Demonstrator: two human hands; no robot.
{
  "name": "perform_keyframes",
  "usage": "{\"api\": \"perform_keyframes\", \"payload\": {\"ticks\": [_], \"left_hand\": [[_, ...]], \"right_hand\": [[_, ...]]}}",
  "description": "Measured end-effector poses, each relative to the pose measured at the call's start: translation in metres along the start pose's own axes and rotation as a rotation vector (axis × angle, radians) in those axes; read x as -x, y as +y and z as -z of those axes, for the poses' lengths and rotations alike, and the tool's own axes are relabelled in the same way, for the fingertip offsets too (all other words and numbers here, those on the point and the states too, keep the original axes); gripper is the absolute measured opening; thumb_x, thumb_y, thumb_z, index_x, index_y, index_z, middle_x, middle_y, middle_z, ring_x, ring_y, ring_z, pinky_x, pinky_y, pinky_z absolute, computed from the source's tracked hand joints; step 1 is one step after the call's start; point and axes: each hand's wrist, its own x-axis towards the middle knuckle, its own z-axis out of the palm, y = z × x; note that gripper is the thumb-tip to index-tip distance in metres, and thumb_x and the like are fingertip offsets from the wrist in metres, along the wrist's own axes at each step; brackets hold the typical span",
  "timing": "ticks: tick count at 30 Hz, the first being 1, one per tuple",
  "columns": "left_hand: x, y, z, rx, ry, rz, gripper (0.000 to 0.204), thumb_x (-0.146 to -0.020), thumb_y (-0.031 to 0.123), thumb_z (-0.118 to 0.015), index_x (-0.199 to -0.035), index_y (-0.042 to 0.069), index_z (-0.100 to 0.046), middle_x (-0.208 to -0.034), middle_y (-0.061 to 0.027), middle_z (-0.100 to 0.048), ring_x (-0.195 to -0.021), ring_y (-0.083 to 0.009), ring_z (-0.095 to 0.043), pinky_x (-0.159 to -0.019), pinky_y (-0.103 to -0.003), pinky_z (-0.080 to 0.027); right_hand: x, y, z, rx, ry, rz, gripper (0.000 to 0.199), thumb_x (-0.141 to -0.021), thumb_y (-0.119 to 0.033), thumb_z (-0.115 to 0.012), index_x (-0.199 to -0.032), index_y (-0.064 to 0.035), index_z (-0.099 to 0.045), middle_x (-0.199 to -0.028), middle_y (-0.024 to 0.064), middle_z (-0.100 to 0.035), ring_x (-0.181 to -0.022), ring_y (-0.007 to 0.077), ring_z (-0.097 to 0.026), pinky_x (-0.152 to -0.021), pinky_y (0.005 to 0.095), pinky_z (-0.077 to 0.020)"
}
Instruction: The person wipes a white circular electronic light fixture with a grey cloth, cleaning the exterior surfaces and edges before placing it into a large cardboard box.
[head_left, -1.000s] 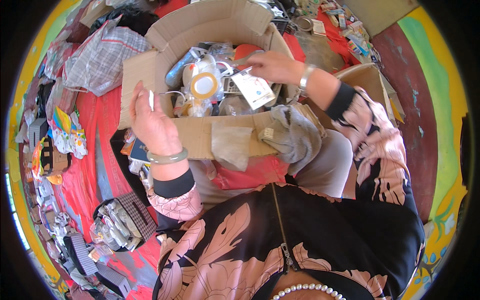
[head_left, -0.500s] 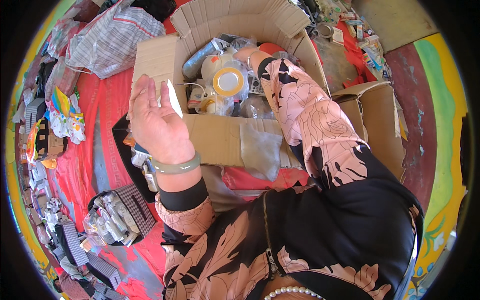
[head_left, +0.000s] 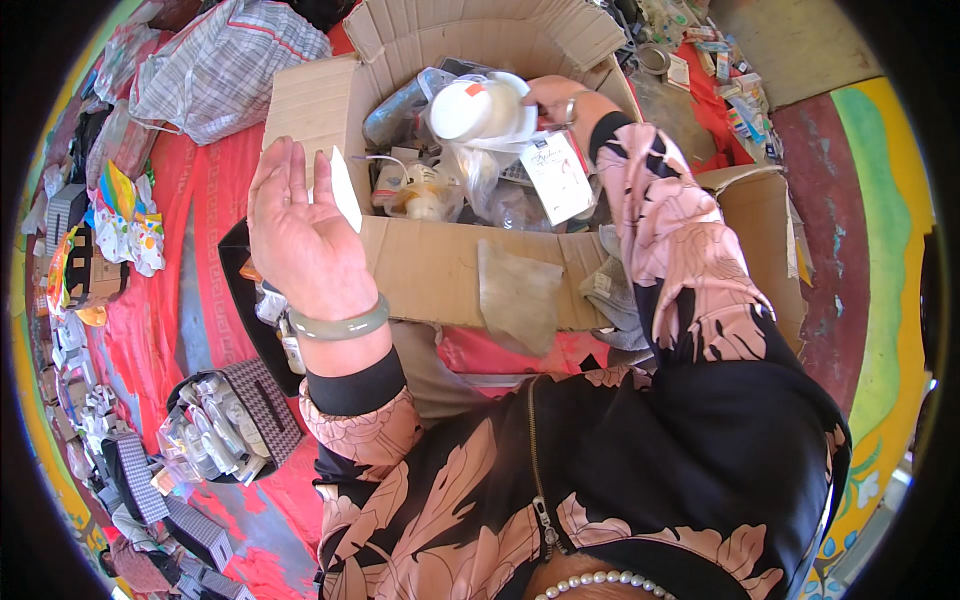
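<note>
My left hand (head_left: pixel 296 232) is raised over the near left corner of an open cardboard box (head_left: pixel 440 270), fingers together, with a small white card (head_left: pixel 345 188) held against them. A pale green bangle (head_left: pixel 338 325) circles that wrist. My right hand (head_left: pixel 553 97) reaches into the far side of the box and grips a white round piece wrapped in clear plastic (head_left: pixel 482 110). A white paper tag (head_left: pixel 558 177) hangs below it. Bagged items and a grey tube (head_left: pixel 400 95) fill the box.
A red cloth (head_left: pixel 160 300) covers the ground on the left, strewn with small packaged goods. A checked plastic bag (head_left: pixel 215 65) lies at the upper left. A black tray of packets (head_left: pixel 215 430) sits by my left elbow. Another flattened carton (head_left: pixel 765 230) lies to the right.
My right hand has lifted the white plastic-wrapped piece up out of the box contents, with the tag dangling. My left hand stays raised with the card.
</note>
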Motion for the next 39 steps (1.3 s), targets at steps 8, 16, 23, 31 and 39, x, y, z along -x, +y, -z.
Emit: {"api": "perform_keyframes", "payload": {"ticks": [8, 16, 23, 31, 39], "left_hand": [[-0.003, -0.003, 0.003, 0.033, -0.03, 0.034, 0.016, -0.084, 0.003, -0.052, -0.098, -0.004, -0.057, -0.102, -0.0115, -0.057, -0.1, -0.0213, -0.052, -0.086, -0.037, -0.045], [0.0, 0.001, 0.002, 0.019, -0.002, 0.032, 0.018, -0.085, 0.003, -0.05, -0.1, -0.005, -0.055, -0.105, -0.0121, -0.055, -0.101, -0.0218, -0.051, -0.087, -0.036, -0.044], [-0.004, 0.0, 0.003, 0.007, -0.034, 0.062, 0.026, -0.086, 0.006, -0.048, -0.108, -0.007, -0.052, -0.112, -0.0156, -0.053, -0.106, -0.0253, -0.05, -0.092, -0.038, -0.043], [-0.01, -0.016, 0.008, -0.054, -0.213, 0.234, 0.028, -0.086, 0.013, -0.05, -0.108, -0.003, -0.055, -0.108, -0.0122, -0.057, -0.103, -0.0226, -0.053, -0.089, -0.036, -0.042], [0.018, -0.034, -0.003, -0.13, -0.543, 0.422, 0.024, -0.087, 0.018, -0.052, -0.104, 0.001, -0.057, -0.103, -0.0108, -0.061, -0.098, -0.0207, -0.057, -0.085, -0.034, -0.043]], "right_hand": [[0.079, -0.01, 0.094, 0.037, 0.146, 0.059, 0.029, -0.082, -0.008, -0.059, -0.111, -0.0114, -0.06, -0.088, -0.0017, -0.064, -0.074, 0.009, -0.061, -0.061, 0.0236, -0.0495], [0.166, -0.026, 0.118, -0.136, 0.257, 0.322, 0.014, -0.084, -0.012, -0.057, -0.097, -0.0088, -0.061, -0.07, -0.0023, -0.058, -0.053, 0.0077, -0.048, -0.042, 0.0215, -0.0314], [0.228, 0.008, 0.098, -0.697, 0.411, 0.327, 0.014, -0.088, -0.014, -0.052, -0.099, -0.0057, -0.057, -0.08, 0.0032, -0.061, -0.061, 0.0112, -0.054, -0.051, 0.0225, -0.0442], [0.273, 0.034, 0.052, -0.984, 0.288, 0.493, 0.02, -0.087, -0.013, -0.05, -0.101, -0.0005, -0.056, -0.092, 0.0109, -0.063, -0.078, 0.0215, -0.063, -0.068, 0.0344, -0.0532], [0.303, 0.014, 0.019, -1.216, -0.017, 0.518, 0.036, -0.091, -0.013, -0.039, -0.118, 0.0089, -0.047, -0.111, 0.0208, -0.059, -0.102, 0.0301, -0.06, -0.09, 0.0434, -0.0489]]}}
